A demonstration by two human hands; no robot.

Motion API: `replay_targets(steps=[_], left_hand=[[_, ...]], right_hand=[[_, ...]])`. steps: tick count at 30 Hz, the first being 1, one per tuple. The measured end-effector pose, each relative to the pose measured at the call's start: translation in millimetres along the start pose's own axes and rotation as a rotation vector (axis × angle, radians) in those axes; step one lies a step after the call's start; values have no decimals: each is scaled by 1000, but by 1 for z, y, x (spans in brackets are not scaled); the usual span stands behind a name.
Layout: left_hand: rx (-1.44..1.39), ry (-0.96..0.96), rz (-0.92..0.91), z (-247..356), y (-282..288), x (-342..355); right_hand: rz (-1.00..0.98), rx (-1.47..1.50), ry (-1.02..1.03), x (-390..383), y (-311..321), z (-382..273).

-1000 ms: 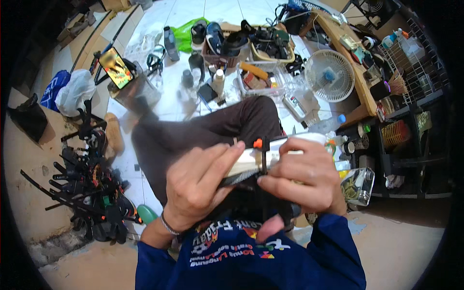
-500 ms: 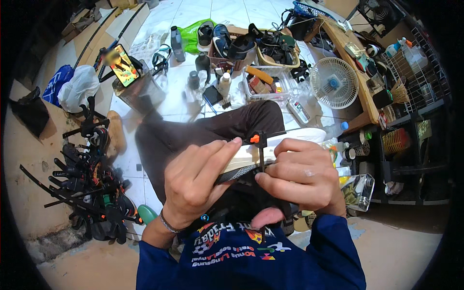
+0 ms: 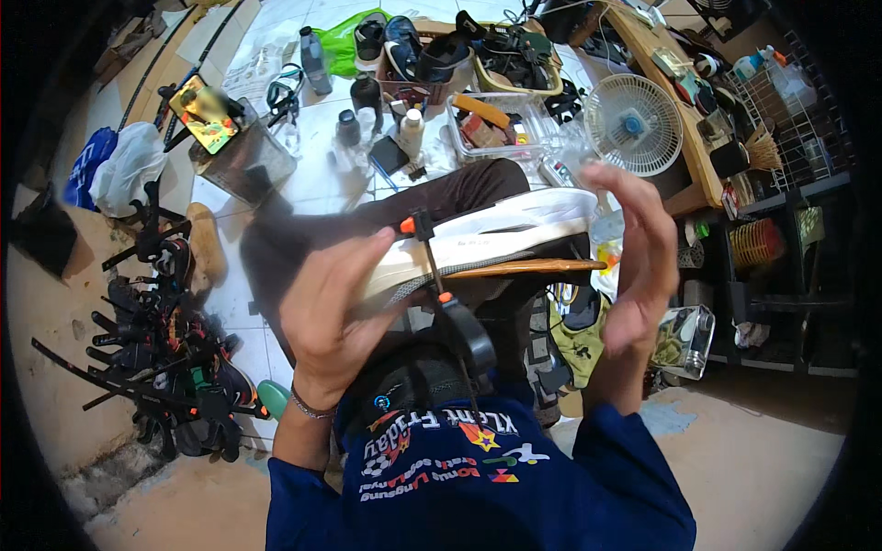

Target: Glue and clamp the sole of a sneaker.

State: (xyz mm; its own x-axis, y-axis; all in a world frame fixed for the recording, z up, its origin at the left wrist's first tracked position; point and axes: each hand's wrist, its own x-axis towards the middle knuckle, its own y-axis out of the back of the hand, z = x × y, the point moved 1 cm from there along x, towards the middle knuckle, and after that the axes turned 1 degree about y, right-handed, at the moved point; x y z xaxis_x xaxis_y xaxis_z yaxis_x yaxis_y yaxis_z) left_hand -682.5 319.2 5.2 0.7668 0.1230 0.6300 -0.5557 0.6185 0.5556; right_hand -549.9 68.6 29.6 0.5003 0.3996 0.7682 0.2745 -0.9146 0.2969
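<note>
A white-soled shoe (image 3: 501, 241) lies sideways above my lap, its pale sole facing away from me. My left hand (image 3: 323, 308) grips its left end, thumb below and fingers over the sole. A black bar clamp (image 3: 467, 338) with orange parts spans the shoe near my left fingertips; its bar slopes down toward my shirt. Along the shoe's near side shows a brown, wood-like strip (image 3: 542, 266). Just right of the shoe's other end, my right hand (image 3: 646, 262) is raised with fingers curved and apart, slightly blurred, holding nothing.
Several more black clamps (image 3: 152, 358) are piled at the left by the wall. Ahead on the tiles stand bottles (image 3: 411, 134), a clear plastic box (image 3: 501, 129) and baskets of shoes. A white fan (image 3: 632, 126) stands beside a wooden bench (image 3: 666, 83) on the right.
My right hand has let go of the clamp and moved right, opening. The shoe and clamp have shifted left, and the clamp's black handle now shows.
</note>
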Motion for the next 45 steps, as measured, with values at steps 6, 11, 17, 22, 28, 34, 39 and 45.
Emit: replay_targets(steps=[6,11,17,22,28,34,39,45], left_hand=[[-47,-50,-46,-16,-56,-26],[-70,88,-259,-30,-96,-50],[-57,132,-350,-47,-121,-56],[-43,150,-376,-54,-125,-54],[-95,170,-396,-53,-124,-43],[-96,80,-398,-47,-125,-26],[-12,142,-429,-46,-102,-28],[-205,71,-487,-40,-113,-40]], right_hand=[[154,-187,-561,-83,-3,31],[169,-81,-748,-140,-4,70],[16,-237,-752,-156,6,86],[-44,-310,-711,-163,6,99],[-105,-321,-704,-133,14,95],[-431,-162,-456,-66,-7,39],[-460,33,-126,-61,-46,69],[-598,-5,-9,-50,-44,68]])
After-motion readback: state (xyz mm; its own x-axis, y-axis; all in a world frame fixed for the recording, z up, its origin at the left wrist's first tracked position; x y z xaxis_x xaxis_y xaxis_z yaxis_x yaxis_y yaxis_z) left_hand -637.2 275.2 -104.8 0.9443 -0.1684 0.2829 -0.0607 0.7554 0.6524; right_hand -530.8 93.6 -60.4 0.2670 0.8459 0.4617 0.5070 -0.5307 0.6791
